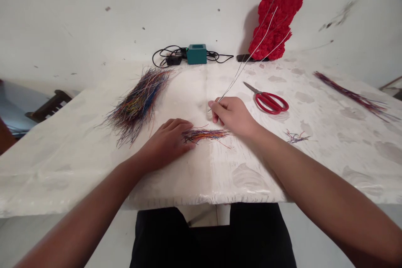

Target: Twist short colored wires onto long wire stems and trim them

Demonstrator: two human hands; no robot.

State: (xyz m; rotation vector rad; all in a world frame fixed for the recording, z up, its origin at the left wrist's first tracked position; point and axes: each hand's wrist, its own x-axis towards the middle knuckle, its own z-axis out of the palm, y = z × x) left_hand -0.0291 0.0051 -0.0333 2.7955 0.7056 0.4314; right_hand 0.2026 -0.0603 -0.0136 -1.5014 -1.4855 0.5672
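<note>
Fingers of our right hand [233, 114] pinch long wires [231, 83]; our left hand [168, 140], thumb and fingers apart, flanks the gathered bundle [207, 135]; the bigger pile [140, 100] lies untouched.

Seemingly a home: a glossy cream patterned tablecloth [84, 167] is meeting a marked white wall [176, 4]; a ruffled red ornament [276, 21] is standing far right.

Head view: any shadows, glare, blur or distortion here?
Head view throughout: shadow on the wall left of the red decoration; faint glare along the front edge of the table; left hand and right hand fairly sharp; forearms seemingly stretched toward the corners.
</note>
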